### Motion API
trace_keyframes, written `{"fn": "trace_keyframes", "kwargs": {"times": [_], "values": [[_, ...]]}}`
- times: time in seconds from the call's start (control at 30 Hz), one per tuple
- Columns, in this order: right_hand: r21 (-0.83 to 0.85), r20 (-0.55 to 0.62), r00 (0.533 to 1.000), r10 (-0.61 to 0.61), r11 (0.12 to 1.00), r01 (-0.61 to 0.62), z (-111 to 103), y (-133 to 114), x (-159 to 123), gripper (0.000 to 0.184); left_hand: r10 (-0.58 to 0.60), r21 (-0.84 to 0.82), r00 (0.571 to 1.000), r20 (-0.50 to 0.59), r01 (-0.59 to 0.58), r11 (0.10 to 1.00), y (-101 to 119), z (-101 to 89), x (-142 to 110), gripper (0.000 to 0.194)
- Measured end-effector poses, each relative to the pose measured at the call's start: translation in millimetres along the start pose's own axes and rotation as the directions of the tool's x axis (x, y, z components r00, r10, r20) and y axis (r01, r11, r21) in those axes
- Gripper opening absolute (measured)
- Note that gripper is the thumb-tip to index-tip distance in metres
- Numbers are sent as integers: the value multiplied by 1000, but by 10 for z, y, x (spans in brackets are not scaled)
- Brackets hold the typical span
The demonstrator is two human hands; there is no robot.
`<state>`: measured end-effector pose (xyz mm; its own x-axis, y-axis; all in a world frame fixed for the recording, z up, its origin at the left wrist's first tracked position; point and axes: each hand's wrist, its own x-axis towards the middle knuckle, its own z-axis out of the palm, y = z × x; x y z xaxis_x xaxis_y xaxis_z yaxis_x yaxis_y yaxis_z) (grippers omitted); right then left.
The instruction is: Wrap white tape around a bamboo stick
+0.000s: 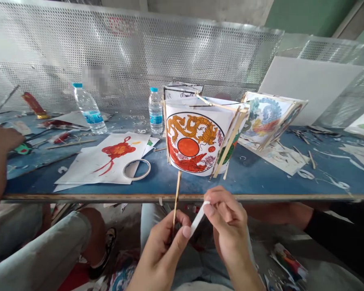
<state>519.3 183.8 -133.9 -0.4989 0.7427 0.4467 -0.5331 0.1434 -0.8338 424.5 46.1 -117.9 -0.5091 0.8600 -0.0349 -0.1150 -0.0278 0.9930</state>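
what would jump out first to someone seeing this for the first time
The paper lantern with an orange dragon and red disc, standing mid-table near the front edge. Just below it, the left hand holds a thin bamboo stick upright while the right hand pinches a white strip against it.

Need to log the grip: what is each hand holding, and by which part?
Left hand grips a thin wooden stick by its lower end. Right hand pinches a white strip at its upper end.
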Motion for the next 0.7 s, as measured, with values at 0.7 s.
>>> {"fn": "trace_keyframes", "kwargs": {"times": [0.7], "values": [[338, 152, 705, 693, 634, -696, 194, -359, 136, 48, -75, -535, 992, 99, 117, 837, -22, 5, 298, 32]]}}
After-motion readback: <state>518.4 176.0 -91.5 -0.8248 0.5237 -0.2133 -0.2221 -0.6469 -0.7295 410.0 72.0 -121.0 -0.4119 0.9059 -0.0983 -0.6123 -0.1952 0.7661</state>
